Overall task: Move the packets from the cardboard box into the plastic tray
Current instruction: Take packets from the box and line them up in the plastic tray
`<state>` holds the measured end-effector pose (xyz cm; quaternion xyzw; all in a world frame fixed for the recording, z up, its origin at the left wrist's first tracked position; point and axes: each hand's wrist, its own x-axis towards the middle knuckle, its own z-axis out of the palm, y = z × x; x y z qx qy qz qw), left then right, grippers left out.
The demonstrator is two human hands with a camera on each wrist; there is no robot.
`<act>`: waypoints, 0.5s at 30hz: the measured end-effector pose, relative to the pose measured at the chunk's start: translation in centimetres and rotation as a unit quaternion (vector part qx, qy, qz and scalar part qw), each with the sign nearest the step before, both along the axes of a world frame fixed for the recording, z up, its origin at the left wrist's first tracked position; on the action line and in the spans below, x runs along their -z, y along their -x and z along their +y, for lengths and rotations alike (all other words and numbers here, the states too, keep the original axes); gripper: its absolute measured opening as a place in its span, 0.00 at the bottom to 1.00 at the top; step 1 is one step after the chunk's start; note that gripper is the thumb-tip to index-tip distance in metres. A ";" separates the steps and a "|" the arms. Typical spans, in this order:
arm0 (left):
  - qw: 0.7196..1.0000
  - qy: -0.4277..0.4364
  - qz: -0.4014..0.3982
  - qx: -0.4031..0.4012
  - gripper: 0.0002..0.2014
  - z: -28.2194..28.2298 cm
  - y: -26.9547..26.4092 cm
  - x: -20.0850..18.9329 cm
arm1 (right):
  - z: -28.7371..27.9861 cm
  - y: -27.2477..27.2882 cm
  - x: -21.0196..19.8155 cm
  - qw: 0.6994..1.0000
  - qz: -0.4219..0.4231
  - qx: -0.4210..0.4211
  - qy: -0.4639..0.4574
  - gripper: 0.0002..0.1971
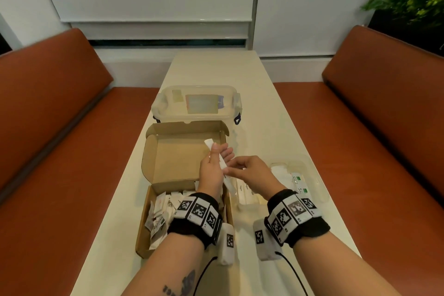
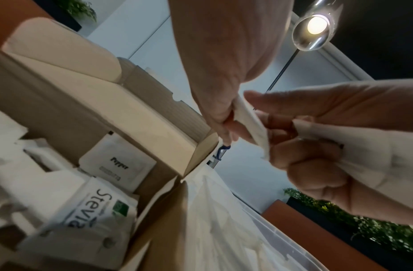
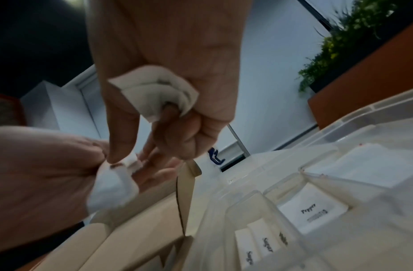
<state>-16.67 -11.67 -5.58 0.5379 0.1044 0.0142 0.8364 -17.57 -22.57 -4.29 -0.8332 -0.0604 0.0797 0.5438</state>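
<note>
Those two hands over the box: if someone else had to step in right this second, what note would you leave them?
Left hand: holds a long white stick packet above the cardboard box.
Right hand: pinches that packet's lower end, with a folded white packet tucked in its palm.
Done: sugar sticks, a pepper packet and Stevia packets sit in the plastic tray, right of the box.
Left: the two held packets, plus the many loose packets in the box.

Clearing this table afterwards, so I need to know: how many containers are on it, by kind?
cardboard box: 1
plastic tray: 1
lidded plastic tub: 1
Total: 3
</note>
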 end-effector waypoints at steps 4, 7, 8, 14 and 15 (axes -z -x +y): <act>0.999 0.029 0.013 0.008 0.19 -0.3 0.1 -0.5 | 0.1 0.2 0.3 0.999 0.003 0.026 -0.034 0.04; 0.999 -0.019 0.001 0.036 0.16 -0.2 0.1 -0.1 | 0.2 0.1 0.4 0.997 -0.004 0.054 -0.053 0.06; 0.998 -0.046 -0.006 0.049 0.14 -0.2 0.1 0.2 | 0.2 0.0 0.4 0.996 -0.009 0.063 -0.057 0.05; 0.996 -0.067 -0.002 0.066 0.14 -0.4 0.3 0.4 | -0.6 -0.4 0.2 0.990 -0.011 0.109 -0.086 0.01; 0.997 -0.062 -0.001 0.055 0.13 -0.5 0.3 0.3 | -0.9 -0.5 0.2 0.990 -0.010 0.116 -0.084 0.01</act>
